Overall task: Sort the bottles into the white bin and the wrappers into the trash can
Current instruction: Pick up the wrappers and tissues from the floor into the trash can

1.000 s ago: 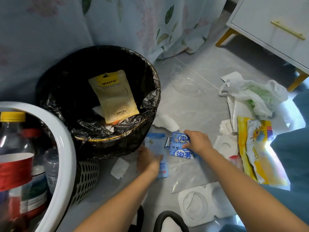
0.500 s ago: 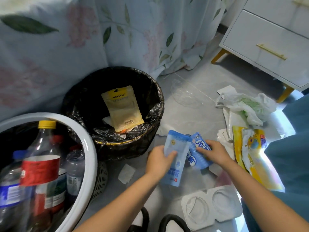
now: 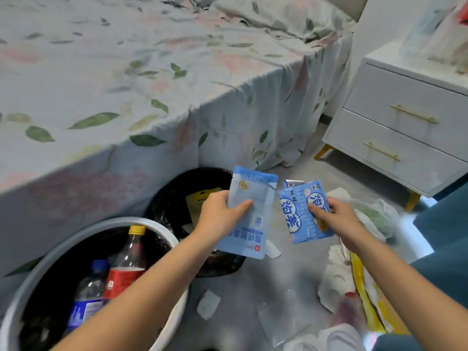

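Where forearms cross, white bin (image 3: 162, 231) and trash can (image 3: 167, 198) half-hidden.

Your two hands, left (image 3: 219, 217) and right (image 3: 338, 219), hold two blue wrappers (image 3: 249, 214) (image 3: 302, 214) above one black-lined trash can (image 3: 167, 203), beside one white bin (image 3: 63, 231) holding two visible bottles (image 3: 128, 262) (image 3: 88, 292).

A bed (image 3: 114, 72) under a pale leaf-and-flower sheet fills the upper left, its cloth hanging to the grey floor (image 3: 286, 282); a white two-drawer nightstand (image 3: 405, 127) with gold handles and yellow legs stands at right
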A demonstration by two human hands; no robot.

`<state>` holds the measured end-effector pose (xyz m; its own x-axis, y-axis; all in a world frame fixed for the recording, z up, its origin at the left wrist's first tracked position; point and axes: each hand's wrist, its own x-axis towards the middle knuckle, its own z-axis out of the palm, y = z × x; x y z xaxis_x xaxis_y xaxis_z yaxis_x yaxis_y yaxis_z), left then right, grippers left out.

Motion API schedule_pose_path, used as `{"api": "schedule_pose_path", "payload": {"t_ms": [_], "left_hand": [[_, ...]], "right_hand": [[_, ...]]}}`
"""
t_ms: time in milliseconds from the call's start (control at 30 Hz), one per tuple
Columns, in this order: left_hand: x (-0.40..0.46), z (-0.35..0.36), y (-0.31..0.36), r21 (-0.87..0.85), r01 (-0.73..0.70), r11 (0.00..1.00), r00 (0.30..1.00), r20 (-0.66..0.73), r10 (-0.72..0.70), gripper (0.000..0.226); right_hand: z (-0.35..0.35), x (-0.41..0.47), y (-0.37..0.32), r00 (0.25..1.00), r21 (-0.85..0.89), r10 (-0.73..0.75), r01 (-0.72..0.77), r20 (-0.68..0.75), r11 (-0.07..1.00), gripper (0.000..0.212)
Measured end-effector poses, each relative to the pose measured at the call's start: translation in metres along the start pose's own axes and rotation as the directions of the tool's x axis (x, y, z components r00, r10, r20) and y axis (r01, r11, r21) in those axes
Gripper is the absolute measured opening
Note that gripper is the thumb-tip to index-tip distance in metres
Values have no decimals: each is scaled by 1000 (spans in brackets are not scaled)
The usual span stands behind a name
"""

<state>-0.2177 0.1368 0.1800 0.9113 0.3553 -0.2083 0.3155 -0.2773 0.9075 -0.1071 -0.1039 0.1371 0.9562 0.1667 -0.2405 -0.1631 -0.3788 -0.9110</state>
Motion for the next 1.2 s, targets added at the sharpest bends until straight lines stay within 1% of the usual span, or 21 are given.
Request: {"api": "schedule_pose_path", "payload": {"t_ms": [67,133,167,233,300,333,400,467,500,600,700,767,833,867,900,967,1000,1033,1067,1133,1200], "left_hand": [[15,-22,-5,-44,91,995,995,41,-89,24],[32,-35,-16,-115,218,969,974,96,-207,29],[42,-37,-22,-144,291,946,954,119,-276,32],[61,-38,-37,-157,439,885,896,147,-419,33],[83,-34,-62,-100,533,840,843,142,-518,42],[95,-31,-78,-47,550,834,831,124,-542,50],[115,-22,-107,74,557,827,823,87,-562,62],[114,-15,-109,185,564,805,815,36,-579,62],[114,-12,-111,247,554,795,816,26,-577,62],[121,-7,-115,505,514,693,810,-21,-586,67],[139,-3,-126,629,479,612,821,-73,-566,59],[150,-1,-134,700,436,566,822,-53,-568,52],[156,4,-142,777,372,508,803,5,-596,45],[156,7,-146,822,338,457,796,9,-605,45],[159,10,-155,880,284,380,807,-5,-591,48],[159,17,-158,972,183,149,842,-76,-534,56],[157,19,-153,986,147,77,864,-90,-495,58],[158,20,-147,992,114,58,883,-74,-463,58],[159,19,-138,990,100,101,894,-45,-446,58],[160,12,-116,973,54,226,921,39,-387,58],[156,-4,-89,945,-7,326,956,103,-277,52]], "right_hand": [[4,6,-25,1000,34,-3,2,18,999,14],[11,11,-46,999,66,-4,1,43,998,23],[15,14,-55,998,97,-16,9,65,995,23],[25,21,-71,994,138,-50,36,94,990,16],[39,28,-86,992,148,-70,53,106,988,12],[49,33,-90,991,155,-72,54,113,986,13],[72,42,-91,990,187,-63,38,127,982,17],[96,48,-84,986,178,-67,39,154,983,16],[106,51,-80,979,137,-88,63,183,989,13],[119,59,-67,963,56,-120,109,243,992,13],[116,70,-52,974,111,-93,71,206,991,15],[111,75,-42,980,151,-89,62,178,987,12],[104,81,-35,983,182,-89,59,159,982,11],[101,84,-32,985,192,-82,51,153,980,11],[97,86,-29,986,197,-73,43,148,980,13],[93,90,-25,988,195,-60,31,144,980,17],[92,90,-25,988,207,-61,30,143,978,18],[92,90,-25,988,229,-64,29,143,973,18],[93,89,-26,987,257,-64,24,146,966,17],[98,85,-33,986,309,-61,11,154,951,14],[107,80,-42,980,318,-83,21,181,948,11]]}}
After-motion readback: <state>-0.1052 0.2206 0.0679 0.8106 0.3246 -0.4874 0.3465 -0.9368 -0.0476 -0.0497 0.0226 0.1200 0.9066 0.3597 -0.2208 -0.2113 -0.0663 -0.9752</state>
